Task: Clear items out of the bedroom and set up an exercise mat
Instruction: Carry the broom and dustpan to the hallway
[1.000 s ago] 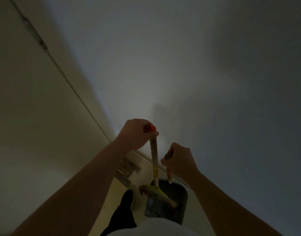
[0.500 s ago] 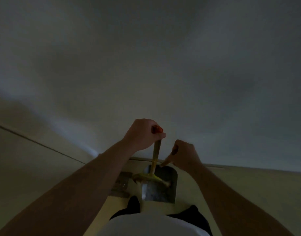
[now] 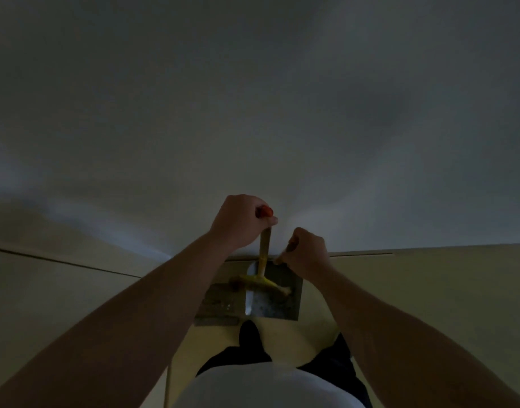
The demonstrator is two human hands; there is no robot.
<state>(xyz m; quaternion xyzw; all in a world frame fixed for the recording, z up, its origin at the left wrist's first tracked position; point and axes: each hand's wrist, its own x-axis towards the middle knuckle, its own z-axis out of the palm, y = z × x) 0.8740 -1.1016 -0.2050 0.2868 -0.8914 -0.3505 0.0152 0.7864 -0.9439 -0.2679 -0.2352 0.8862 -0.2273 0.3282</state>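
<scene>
Left grip (image 3: pixel 238 222) clamps upright broom (image 3: pixel 264 254), head down; right grip (image 3: pixel 307 254) clamps dustpan (image 3: pixel 270 307) handle.

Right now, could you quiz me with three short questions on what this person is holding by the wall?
1. True or false: the left hand grips the top of the broom.
2. Below the broom's yellow head lies a: A) dustpan B) bucket C) chair.
3. Fill in: the cap on the broom's stick is ___.
Key: 1 true; 2 A; 3 red.
</scene>
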